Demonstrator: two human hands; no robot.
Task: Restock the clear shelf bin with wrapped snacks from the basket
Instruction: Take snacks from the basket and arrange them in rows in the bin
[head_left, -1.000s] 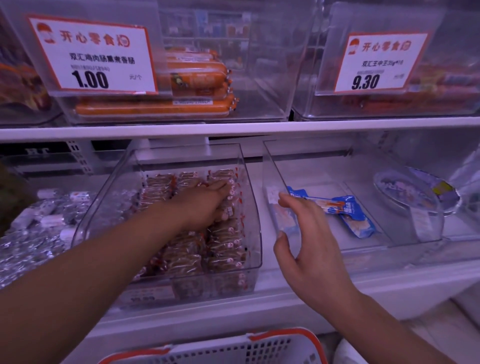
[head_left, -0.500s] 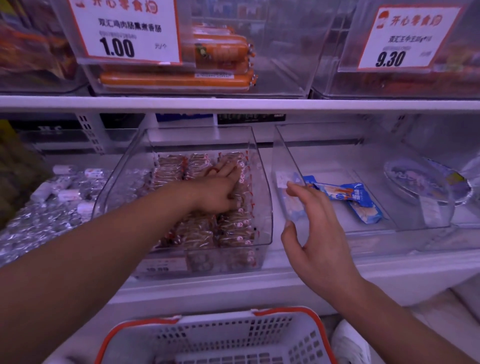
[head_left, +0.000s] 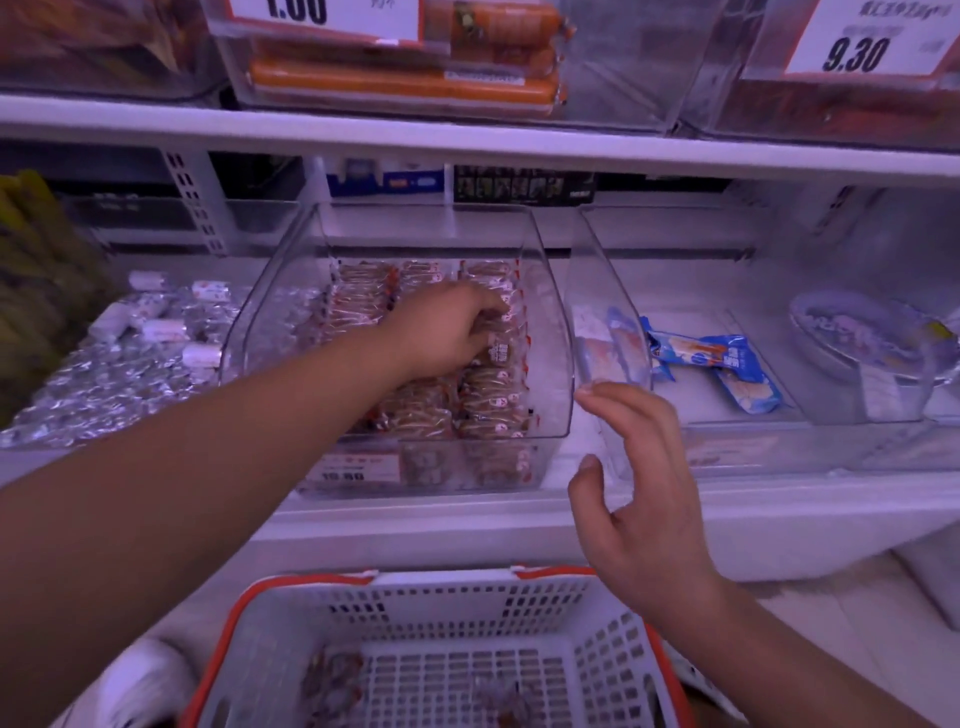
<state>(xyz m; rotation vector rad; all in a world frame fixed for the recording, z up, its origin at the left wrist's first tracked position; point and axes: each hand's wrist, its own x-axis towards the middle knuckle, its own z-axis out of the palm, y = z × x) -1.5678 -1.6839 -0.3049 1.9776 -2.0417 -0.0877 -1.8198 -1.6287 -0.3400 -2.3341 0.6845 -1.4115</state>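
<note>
One clear bin (head_left: 548, 332) sat on the shelf, packed with three rows of brown snacks (head_left: 488, 395). One basket (head_left: 415, 618) below held a few more. The left hand (head_left: 449, 332) reached into the bin, fingers curled on a snack. The right hand (head_left: 639, 493) hung open, fingers spread, holding nothing.

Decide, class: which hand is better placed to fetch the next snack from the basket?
Right. The right hand is open, empty and just above the basket; the left hand is deep in the bin, on the snacks.
</note>
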